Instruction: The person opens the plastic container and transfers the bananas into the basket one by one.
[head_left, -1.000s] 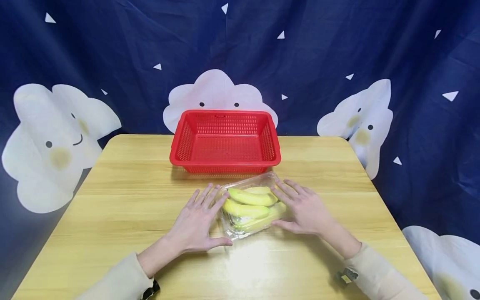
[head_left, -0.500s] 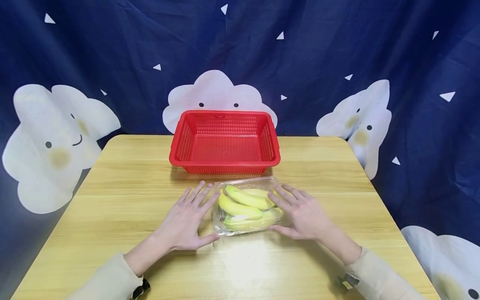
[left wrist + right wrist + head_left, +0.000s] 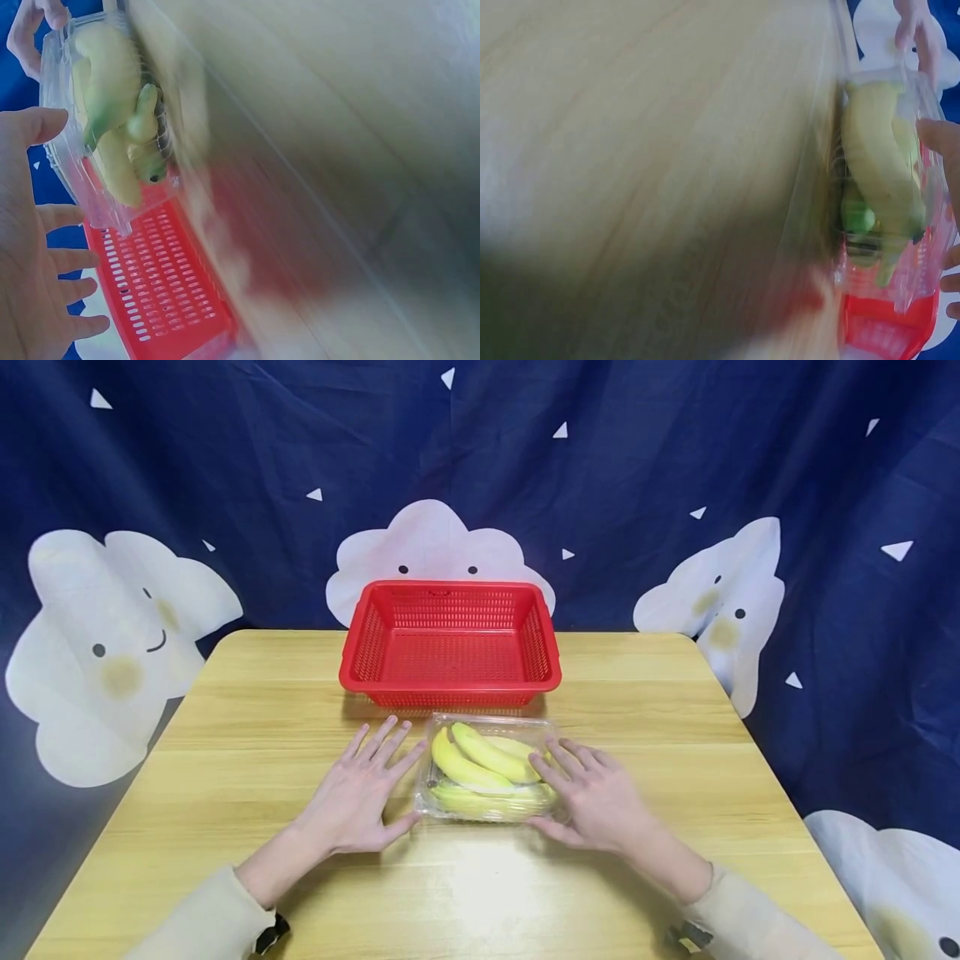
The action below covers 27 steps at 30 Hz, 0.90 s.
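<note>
A clear plastic clamshell box [image 3: 495, 721] lies on the table, with several bananas [image 3: 468, 772] visible through its lid. My left hand [image 3: 352, 806] is at its left end, fingers straight and spread. In the left wrist view, the thumb [image 3: 46, 124] lies close against the box [image 3: 101, 214]; I cannot tell whether it presses. My right hand [image 3: 600, 797] touches the right end with fingers extended, covering part of that edge. Neither hand curls round the box. In the right wrist view, the bananas [image 3: 881, 150] show through the box's clear side.
Directly behind the box stands a red perforated plastic basket [image 3: 450, 687] near the far edge of the wooden table [image 3: 225, 735]. A dark blue curtain [image 3: 247, 435] with white cloud prints hangs around the table's back and sides.
The box has slid a little left and turned from slanted to nearly square with the basket. The left hand has moved left with its end; the right hand has shifted only slightly.
</note>
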{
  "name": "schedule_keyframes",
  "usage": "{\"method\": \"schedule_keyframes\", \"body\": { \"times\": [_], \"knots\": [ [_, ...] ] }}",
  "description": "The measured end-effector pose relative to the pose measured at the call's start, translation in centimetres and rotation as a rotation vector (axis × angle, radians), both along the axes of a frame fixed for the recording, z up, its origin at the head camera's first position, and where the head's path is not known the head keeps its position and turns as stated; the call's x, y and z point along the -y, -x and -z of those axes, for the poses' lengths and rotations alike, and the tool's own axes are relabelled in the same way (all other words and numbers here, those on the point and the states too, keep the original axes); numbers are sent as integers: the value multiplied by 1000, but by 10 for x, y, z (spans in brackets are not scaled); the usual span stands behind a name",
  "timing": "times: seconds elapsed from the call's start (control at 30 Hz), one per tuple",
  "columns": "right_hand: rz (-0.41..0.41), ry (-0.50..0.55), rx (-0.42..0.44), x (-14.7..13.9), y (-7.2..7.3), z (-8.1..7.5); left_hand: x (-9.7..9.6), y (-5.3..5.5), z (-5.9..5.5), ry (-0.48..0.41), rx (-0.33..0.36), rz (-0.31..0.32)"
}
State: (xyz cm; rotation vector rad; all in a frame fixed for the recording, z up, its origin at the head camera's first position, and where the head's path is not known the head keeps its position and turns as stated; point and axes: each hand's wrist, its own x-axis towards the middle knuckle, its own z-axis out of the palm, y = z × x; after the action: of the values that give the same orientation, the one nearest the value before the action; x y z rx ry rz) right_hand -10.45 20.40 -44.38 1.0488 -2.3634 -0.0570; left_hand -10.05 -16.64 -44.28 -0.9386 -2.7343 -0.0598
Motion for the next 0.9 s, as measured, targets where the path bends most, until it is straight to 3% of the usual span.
{"method": "schedule_keyframes", "body": {
  "times": [0.27, 0.9],
  "knots": [
    [-2, 11, -8, 6, 1, 1, 2, 3, -1, -11, 26, -12],
    [5, 10, -38, 8, 10, 1, 1, 9, 1, -18, 7, -9]
  ]
}}
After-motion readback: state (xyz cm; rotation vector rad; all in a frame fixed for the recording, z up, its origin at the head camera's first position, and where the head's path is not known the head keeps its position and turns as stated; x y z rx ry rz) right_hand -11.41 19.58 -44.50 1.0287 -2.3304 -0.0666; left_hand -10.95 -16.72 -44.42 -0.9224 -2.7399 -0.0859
